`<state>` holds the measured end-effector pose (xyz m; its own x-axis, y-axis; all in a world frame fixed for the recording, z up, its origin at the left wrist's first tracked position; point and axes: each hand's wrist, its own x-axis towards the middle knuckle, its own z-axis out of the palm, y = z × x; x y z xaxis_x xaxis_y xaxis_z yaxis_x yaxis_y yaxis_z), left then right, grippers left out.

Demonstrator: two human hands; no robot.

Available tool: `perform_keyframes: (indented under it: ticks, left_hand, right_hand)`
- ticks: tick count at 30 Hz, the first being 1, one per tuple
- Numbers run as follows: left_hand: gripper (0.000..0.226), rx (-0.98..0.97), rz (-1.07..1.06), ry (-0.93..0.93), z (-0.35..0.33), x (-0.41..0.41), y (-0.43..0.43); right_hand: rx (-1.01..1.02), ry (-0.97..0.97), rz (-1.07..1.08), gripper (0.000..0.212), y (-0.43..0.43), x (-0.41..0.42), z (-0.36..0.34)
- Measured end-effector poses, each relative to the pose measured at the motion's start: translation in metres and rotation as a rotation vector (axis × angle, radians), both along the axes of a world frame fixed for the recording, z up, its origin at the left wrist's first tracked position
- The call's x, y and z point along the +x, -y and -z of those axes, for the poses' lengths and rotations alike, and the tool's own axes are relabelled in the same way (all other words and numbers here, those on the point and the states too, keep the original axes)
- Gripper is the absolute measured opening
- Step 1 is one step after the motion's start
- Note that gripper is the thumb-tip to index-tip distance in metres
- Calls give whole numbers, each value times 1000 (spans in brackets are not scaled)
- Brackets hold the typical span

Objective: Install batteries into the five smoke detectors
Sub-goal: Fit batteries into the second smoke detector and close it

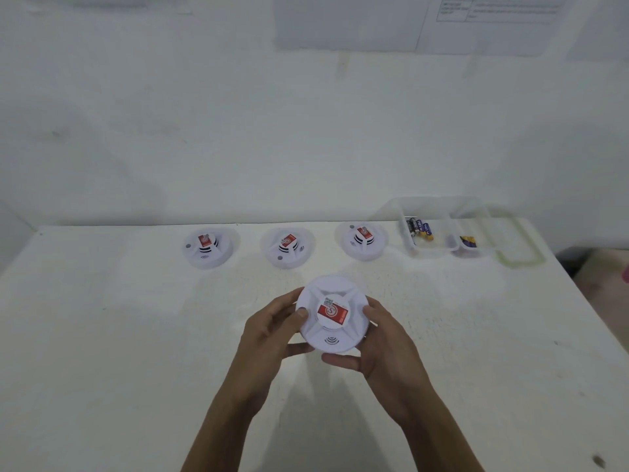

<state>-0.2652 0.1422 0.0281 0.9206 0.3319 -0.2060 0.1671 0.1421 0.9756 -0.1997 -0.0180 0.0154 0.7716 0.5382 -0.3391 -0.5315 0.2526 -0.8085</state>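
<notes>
White moulded plastic, smooth and round, the smoke detector [332,315] is held just above the tabletop [136,335], its glossy red label [333,313] facing up. The left hand [269,338] curls its fingers round the left rim, thumb on top; the right hand [384,349] cups the right rim and underside. Slim cylindrical batteries [420,229], lying roughly front-to-back in a clear tub [439,248], are ahead and to the right, nearer the right hand. Three more detectors [287,248] sit in a row behind.

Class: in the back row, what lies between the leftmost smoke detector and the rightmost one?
Head view: a third smoke detector sits between the leftmost detector and the rightmost detector.
</notes>
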Motion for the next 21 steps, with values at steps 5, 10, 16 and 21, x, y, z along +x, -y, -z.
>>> perform_keyframes:
  ticks: [5, 10, 16, 21]
  left_hand:
    - [27, -39, -29, -13, 3, 2, 2]
    - [26, -51, -32, -3, 3, 5, 7]
    - [31, -51, -8, 1, 1, 6, 7]
    - [35, -35, 0, 3, -2, 9, 6]
  right_hand:
    - [-9, 3, 13, 52, -1, 3, 0]
    - [-10, -17, 13, 53, 4, 9, 2]
    - [-6, -78, 6, 55, 6, 12, 3]
    - [30, -95, 6, 47, 7, 11, -3]
